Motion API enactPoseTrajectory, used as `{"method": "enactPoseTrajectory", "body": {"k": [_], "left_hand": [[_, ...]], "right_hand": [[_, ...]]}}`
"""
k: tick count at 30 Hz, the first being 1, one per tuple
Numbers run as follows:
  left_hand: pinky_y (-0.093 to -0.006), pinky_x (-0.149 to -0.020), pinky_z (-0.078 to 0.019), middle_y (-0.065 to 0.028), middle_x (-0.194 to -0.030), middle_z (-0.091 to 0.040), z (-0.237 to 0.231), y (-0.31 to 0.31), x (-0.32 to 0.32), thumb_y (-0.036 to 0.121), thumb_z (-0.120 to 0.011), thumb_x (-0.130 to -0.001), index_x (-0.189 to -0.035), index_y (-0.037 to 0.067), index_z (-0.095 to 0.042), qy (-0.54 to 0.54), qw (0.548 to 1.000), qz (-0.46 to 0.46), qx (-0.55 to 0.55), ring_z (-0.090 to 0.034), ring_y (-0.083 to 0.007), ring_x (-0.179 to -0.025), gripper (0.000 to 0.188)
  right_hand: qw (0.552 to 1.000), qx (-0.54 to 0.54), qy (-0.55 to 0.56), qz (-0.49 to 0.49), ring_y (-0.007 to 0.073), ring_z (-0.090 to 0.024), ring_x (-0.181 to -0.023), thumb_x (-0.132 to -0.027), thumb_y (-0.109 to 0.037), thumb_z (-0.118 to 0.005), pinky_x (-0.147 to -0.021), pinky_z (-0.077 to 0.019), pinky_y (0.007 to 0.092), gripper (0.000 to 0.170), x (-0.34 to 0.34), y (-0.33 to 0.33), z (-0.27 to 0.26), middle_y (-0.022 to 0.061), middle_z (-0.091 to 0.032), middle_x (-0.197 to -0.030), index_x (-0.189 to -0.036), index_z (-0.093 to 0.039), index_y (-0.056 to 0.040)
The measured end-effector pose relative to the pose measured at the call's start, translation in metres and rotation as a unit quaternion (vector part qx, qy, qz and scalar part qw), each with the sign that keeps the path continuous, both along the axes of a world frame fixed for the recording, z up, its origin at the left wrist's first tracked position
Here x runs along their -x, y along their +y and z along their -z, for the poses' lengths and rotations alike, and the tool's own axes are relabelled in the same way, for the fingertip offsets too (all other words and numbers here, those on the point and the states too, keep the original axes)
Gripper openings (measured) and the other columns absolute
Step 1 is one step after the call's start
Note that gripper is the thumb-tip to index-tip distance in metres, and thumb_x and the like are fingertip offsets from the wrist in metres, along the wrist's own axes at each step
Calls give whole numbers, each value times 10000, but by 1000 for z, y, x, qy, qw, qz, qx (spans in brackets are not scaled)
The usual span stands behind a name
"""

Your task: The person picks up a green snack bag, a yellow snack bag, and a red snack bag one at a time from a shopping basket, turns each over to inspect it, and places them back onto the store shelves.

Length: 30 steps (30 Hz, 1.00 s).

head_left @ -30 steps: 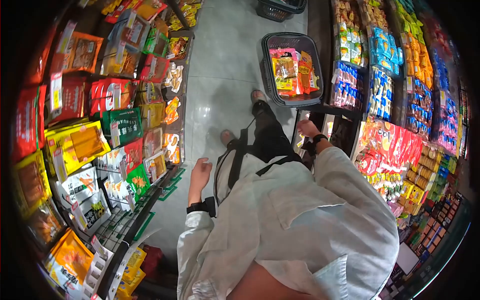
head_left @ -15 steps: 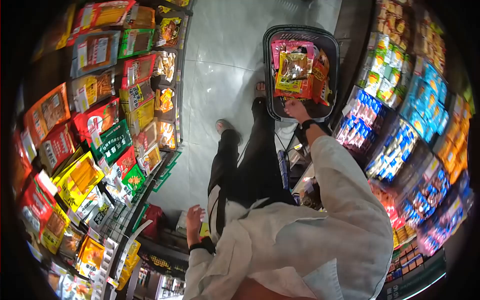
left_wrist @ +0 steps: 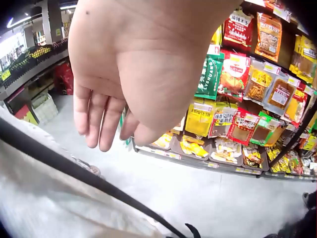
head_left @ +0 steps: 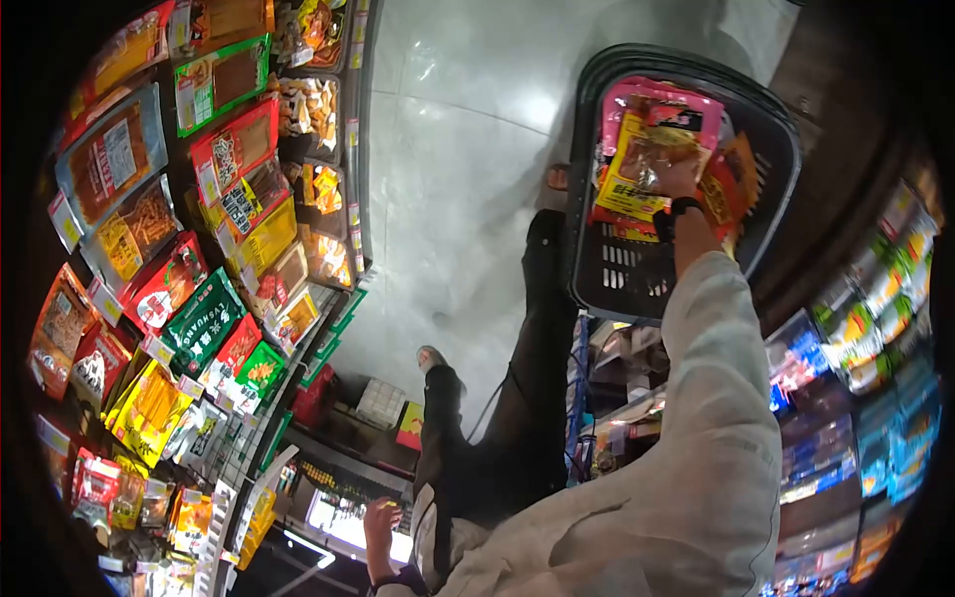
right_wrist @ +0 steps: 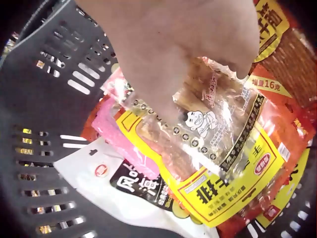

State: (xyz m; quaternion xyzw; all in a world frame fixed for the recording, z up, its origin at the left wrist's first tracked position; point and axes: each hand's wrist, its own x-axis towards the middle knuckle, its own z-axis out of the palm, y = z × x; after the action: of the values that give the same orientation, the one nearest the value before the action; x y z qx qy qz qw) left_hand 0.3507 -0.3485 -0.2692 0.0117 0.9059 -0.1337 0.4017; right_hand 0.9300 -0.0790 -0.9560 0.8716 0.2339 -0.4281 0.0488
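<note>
My right hand (head_left: 678,177) (right_wrist: 183,44) is down inside the dark basket (head_left: 686,57) (right_wrist: 29,94), its fingers and thumb gripping a clear snack packet (right_wrist: 213,114) with a cartoon figure on it. Beneath that packet lies a yellow-edged packet (head_left: 629,169) (right_wrist: 208,198), with a pink packet (head_left: 662,98) (right_wrist: 116,134), a white pouch (right_wrist: 124,198) and an orange packet (head_left: 734,179) (right_wrist: 292,124) around it. My left hand (head_left: 380,532) (left_wrist: 133,64) hangs low beside the body, fingers loosely extended, holding nothing. Part of the right fingers is hidden among the packets.
Shelves of bagged snacks (head_left: 204,318) (left_wrist: 237,74) line the left side, with trays (head_left: 323,189) along their edge. More snack shelves (head_left: 875,318) stand at the right. Grey floor (head_left: 448,149) runs between, with the person's legs (head_left: 527,348) beside the basket.
My right hand has moved from beside the basket into it, onto the packets, and grips the clear one. The view has shifted closer to the basket; my left hand appears lower.
</note>
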Motion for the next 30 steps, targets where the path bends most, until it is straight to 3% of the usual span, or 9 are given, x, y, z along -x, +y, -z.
{"method": "enactPoseTrajectory", "body": {"k": [4, 8, 10, 16, 20, 22, 24, 26, 30], "left_hand": [[-330, -760, -568, -161, -978, -711, -12, 3, -15, 180, -579, -948, -1228, 22, -557, 29, 999, -9, -13, -710, -226, -871, 323], [-338, -762, -569, -173, -969, -711, -11, 8, -14, 166, -566, -954, -1228, 13, -571, -1, 1000, 5, -19, -711, -231, -852, 315], [-329, -767, -562, -150, -971, -709, -9, 15, -22, 163, -555, -960, -1249, 17, -570, 3, 999, -1, -45, -707, -225, -868, 325], [-326, -820, -539, -101, -1025, -696, -14, 13, -14, 220, -534, -1029, -1279, 40, -551, -62, 994, 5, -93, -685, -195, -938, 309], [-329, -812, -542, -107, -1026, -693, -7, 10, -15, 213, -547, -1017, -1268, 27, -565, -74, 987, 8, -144, -684, -196, -933, 313], [-327, -796, -541, -132, -994, -708, -8, 20, -27, 191, -588, -963, -1251, -10, -581, -83, 978, 34, -186, -693, -206, -911, 351], [-334, -800, -539, -140, -993, -710, 5, 8, -17, 192, -596, -968, -1251, -1, -591, -106, 960, 132, -223, -691, -212, -913, 343], [-340, -805, -536, -148, -992, -712, 10, 14, -24, 193, -603, -970, -1255, 14, -599, -104, 943, 176, -264, -690, -216, -912, 336], [-353, -820, -542, -163, -1006, -728, -10, 25, -39, 206, -623, -968, -1269, 65, -606, -77, 928, 152, -332, -703, -235, -916, 333]], "right_hand": [[999, 25, -22, 13, 424, -609, -1176, -698, -497, -851, -958, -527, 482, 1127, -4, 3, -3, 286, -511, -1385, -1440, -196, 42], [995, -66, -75, 1, 478, -635, -1076, -715, -487, -825, -902, -519, 526, 844, 4, -23, -19, 304, -651, -1151, -1258, -414, 12], [994, -54, -86, 40, 490, -608, -1106, -742, -388, -798, -917, -511, 550, 723, 16, -25, -56, 292, -634, -1170, -1231, -418, -16], [983, -127, -90, 94, 500, -625, -1056, -746, -410, -785, -901, -502, 547, 710, 38, -65, -152, 307, -646, -1133, -1207, -415, -17], [991, -85, 1, 108, 401, -667, -1050, -730, -381, -839, -915, -526, 467, 745, 48, -93, -205, 241, -665, -1138, -1244, -453, -3], [972, -155, 102, 145, 259, -685, -918, -746, -291, -855, -807, -558, 387, 645, 62, -89, -258, 149, -673, -1055, -1199, -485, -18], [961, -165, 169, 144, 146, -643, -794, -773, -222, -849, -677, -544, 316, 549, 64, -119, -223, 71, -651, -979, -1160, -505, -37], [939, -149, 263, 162, 108, -612, -722, -792, -218, -842, -599, -511, 287, 503, 96, -53, -378, 42, -635, -938, -1133, -511, -51], [883, -281, 371, 55, 123, -621, -815, -793, -204, -848, -678, -528, 291, 526, 135, -37, -434, 41, -637, -980, -1168, -521, -32]]}}
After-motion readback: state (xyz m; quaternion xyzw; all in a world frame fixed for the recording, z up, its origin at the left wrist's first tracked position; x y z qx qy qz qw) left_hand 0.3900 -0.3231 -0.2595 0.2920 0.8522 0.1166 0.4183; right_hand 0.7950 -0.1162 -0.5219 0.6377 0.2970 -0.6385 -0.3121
